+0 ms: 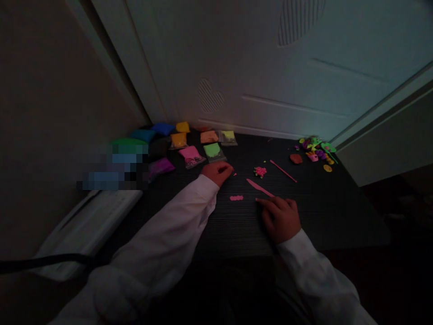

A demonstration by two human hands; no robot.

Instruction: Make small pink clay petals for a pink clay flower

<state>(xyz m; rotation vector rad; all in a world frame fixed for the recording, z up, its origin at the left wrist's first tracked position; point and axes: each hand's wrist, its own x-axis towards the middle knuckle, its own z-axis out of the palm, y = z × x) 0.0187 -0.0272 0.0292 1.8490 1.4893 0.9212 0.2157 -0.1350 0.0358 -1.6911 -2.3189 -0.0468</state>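
Here, in the head view, both hands work low over a dark table (324, 221), sleeves reaching in from below. The left hand (217, 173) is loosely curled, thumb and forefinger drawn close together; whether it has hold of anything, I cannot tell. A tiny pink bit (235, 174) lies just beside its fingertips. The right hand (281, 217) is partly curled, palm down, with its forefinger extended to a small pink piece (257, 199) at the tip; whether that piece is gripped or only touched is unclear. Between the hands lies a flat pink strip (236, 198) with wavy edges. Just beyond the right hand, a pink modelling knife (259, 187) slants toward its knuckles, and farther off are a cluster of pink bits (260, 171) and a thin pink stick (283, 171). Past the left hand sit packets of coloured clay: a pink packet (191, 156), a light green packet (214, 152), an orange packet (178, 141) and others. Well beyond the right hand, toward the far right corner, are a reddish lump (296, 159) and a pile of colourful small shapes (316, 149).
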